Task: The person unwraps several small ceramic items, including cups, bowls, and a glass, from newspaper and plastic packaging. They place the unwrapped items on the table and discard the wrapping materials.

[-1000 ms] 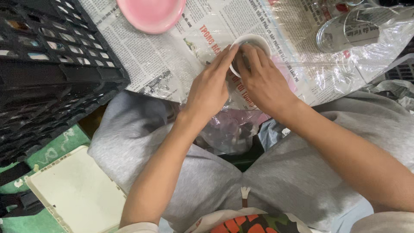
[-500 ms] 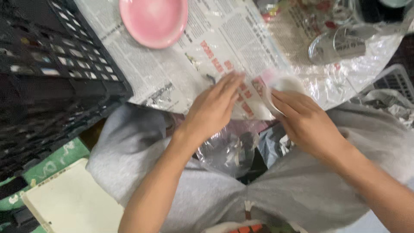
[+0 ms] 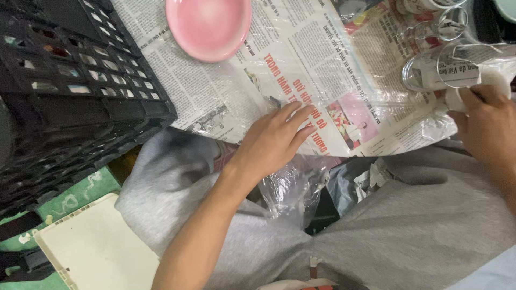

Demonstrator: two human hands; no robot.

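My left hand [image 3: 274, 140] lies flat, fingers spread, on clear plastic film [image 3: 344, 80] that covers a sheet of newspaper [image 3: 226, 91]. It holds nothing. Far to the right, my right hand [image 3: 486, 126] grips a small white cup [image 3: 492, 83] at the edge of the paper, next to several clear glasses [image 3: 435, 67] lying under the film. The cup is partly hidden by my fingers. A pink plate [image 3: 209, 24] rests on the newspaper, up and left of my left hand.
A black plastic crate [image 3: 70, 91] stands at the left. Below it lie a cream tray [image 3: 97, 252] and a green surface [image 3: 75, 198]. My grey trousers [image 3: 419, 225] fill the lower frame, with crumpled plastic wrap [image 3: 293, 188] between my knees.
One second ago both hands held the white cup together over the newspaper. My right hand has carried the cup away to the right; my left hand has let go and dropped flat on the film.
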